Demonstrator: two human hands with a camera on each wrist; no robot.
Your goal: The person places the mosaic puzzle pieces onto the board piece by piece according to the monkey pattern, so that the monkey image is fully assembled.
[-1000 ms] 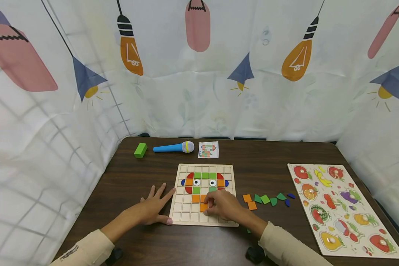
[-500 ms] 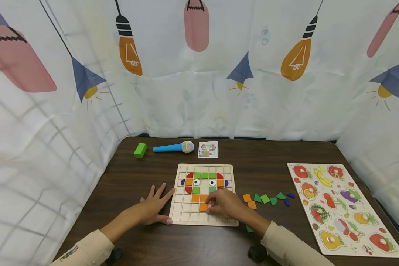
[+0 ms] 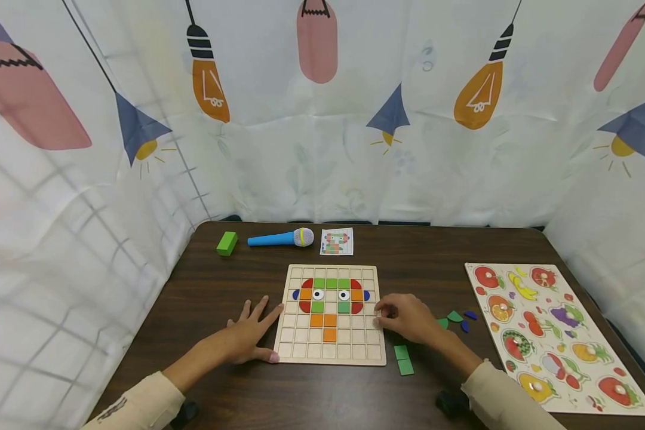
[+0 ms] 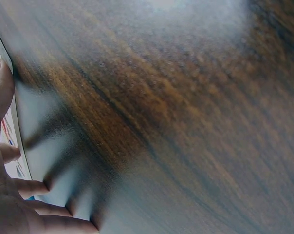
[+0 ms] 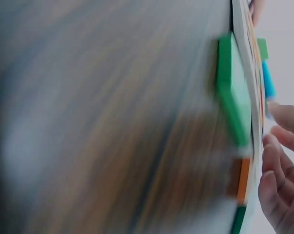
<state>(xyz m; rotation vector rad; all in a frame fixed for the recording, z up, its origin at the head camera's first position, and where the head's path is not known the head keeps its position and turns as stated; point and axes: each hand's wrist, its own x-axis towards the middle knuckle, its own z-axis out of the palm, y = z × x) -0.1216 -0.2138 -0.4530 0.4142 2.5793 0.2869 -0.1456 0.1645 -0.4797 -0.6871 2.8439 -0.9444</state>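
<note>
head view: the grid board [image 3: 330, 353] lies flat on the worktop [image 3: 322, 400], and its centre serves as the clock's middle. at nine o'clock the left hand [image 3: 249, 337] lies spread, fingers straight, thumb touching the board's corner near eight. at three o'clock the right hand [image 3: 408, 318] hangs by the rim with bent fingers; whether they pinch a tile i cannot tell. orange squares [image 3: 330, 321] fill cells around the middle, green tiles [image 3: 402, 353] lie off the board at four o'clock, and blue pieces [image 3: 464, 326] wait farther out at three.

these pieces look light, stiff and hard to harm, probably a little slick on their coloured faces. lying flat, they offer only a thin edge (easy to nudge, less easy to lift), so thumb and fingertip on opposite sides seem the best hold. the board seems rigid yet light enough to slide; its left rim is a sensible place to steady it.
</note>
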